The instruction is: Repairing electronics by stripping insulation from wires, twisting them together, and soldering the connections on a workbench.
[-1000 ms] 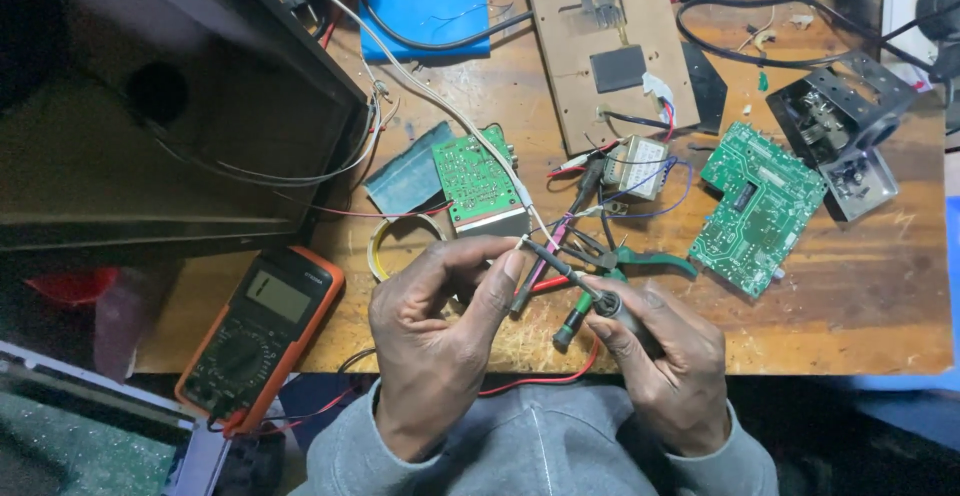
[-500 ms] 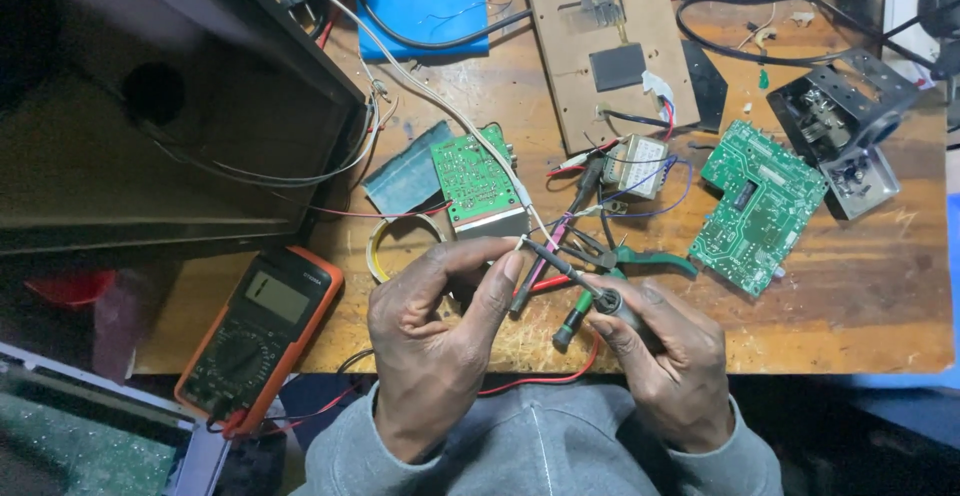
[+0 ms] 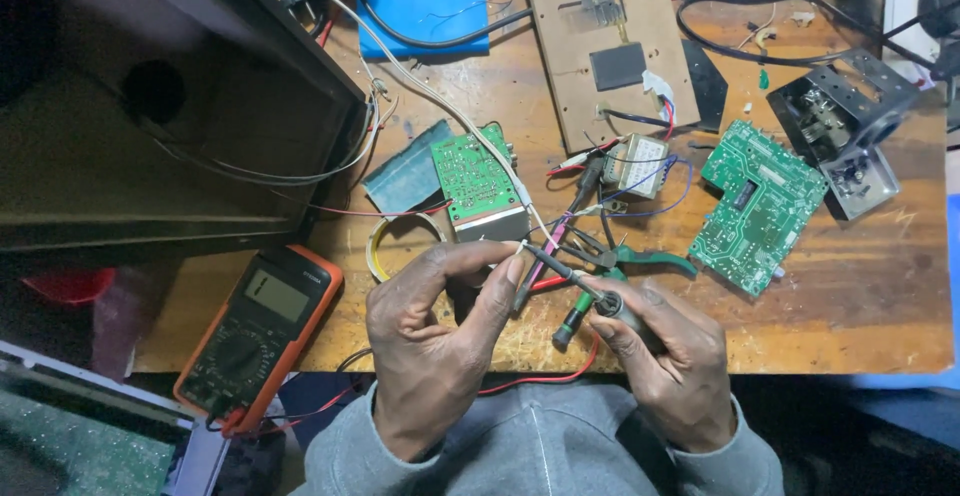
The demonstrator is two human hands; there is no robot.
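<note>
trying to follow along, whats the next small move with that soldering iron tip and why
Probably hold steady and ease the soldering iron tip onto the wire end pinched by the left hand. The tip, steered by the right hand, already sits beside that fingertip grip.

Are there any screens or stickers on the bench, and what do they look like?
Meter screen: small grey rectangle on the orange-and-black meter, at the bench's front left edge, left of the left hand.
Stickers or packages: none that I can make out.
</note>
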